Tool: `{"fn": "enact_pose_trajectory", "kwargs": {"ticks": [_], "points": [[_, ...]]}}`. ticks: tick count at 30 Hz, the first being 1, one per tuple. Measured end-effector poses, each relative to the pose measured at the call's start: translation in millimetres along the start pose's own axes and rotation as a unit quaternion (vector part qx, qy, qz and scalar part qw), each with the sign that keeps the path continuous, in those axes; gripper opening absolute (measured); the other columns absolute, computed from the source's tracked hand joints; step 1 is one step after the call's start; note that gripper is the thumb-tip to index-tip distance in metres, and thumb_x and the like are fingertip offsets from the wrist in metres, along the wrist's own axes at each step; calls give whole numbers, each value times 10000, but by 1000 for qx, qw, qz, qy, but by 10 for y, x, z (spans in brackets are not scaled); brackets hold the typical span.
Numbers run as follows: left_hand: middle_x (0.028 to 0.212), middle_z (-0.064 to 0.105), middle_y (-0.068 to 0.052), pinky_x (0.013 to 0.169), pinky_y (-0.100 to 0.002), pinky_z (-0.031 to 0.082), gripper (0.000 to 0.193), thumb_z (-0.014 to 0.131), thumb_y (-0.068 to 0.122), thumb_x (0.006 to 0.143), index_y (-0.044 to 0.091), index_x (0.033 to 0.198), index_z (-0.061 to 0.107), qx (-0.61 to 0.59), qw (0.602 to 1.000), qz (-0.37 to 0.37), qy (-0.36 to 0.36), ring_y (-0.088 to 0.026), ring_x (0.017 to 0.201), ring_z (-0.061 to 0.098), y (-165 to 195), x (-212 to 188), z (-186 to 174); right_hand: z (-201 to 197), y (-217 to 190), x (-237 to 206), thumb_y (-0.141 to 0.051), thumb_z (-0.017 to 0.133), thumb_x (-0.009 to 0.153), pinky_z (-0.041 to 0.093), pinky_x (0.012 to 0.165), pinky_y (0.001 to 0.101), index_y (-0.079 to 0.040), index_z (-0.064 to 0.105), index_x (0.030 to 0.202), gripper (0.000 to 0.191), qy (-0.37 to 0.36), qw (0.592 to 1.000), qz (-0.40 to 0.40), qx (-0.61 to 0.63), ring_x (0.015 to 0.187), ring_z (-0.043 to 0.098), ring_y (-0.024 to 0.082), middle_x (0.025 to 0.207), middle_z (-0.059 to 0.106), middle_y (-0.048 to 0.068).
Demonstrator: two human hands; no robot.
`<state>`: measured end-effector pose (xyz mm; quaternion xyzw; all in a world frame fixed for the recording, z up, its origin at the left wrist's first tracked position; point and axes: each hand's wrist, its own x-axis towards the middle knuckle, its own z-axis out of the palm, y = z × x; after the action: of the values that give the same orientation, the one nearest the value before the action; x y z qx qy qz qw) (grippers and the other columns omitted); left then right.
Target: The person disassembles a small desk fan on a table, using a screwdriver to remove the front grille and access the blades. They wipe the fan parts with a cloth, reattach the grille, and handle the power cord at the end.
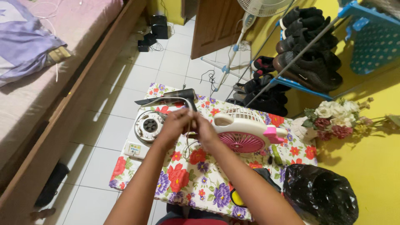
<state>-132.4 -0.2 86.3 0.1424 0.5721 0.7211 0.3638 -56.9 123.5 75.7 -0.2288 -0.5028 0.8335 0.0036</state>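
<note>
Left hand [177, 125] and right hand [204, 130], both pinched shut on a thin wire [188, 143], meet left of the opened pink-and-white fan [243, 133]; reassembly appears unfinished.

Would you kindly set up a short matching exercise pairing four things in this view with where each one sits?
Things:
1. pink and white fan
2. black bag
3. flower bunch
4. shoes

Places:
A. on the blue rack, upper right
B. on the floral cloth, just right of the hands
C. lower right corner
D. against the yellow wall, right of the table

Pairs: 1-B, 2-C, 3-D, 4-A
</note>
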Motion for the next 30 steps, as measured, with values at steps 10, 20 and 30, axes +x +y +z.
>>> {"fn": "enact_pose_trajectory", "kwargs": {"ticks": [10,20,30], "points": [[831,770,-66,612,-317,533,238,598,242,891,96,967,770,276,934,-203,-103,-163,648,662,156,-240,-366,21,-222,18,-211,644,1006,473,593,257,28,716,1093,264,22,972,-87,-216,623,573,117,707,638,44],[1002,721,-233,822,-495,511,249,678,112,883,52,1114,749,516,818,124,224,-414,935,682,37,-3,-623,-70,-288,-553,-222,597,1036,462,611,259,6,693,1082,252,-27,972,-129,-194,667,590,90,731,660,16],[960,679,-141,762,-426,538,347,707,-17,781,35,1124,698,403,821,397,80,-323,870,684,526,-359,-45,67,-352,-279,-499,397,991,567,768,316,-87,660,1189,528,-71,995,67,-22,861,721,143,957,752,39]]}}
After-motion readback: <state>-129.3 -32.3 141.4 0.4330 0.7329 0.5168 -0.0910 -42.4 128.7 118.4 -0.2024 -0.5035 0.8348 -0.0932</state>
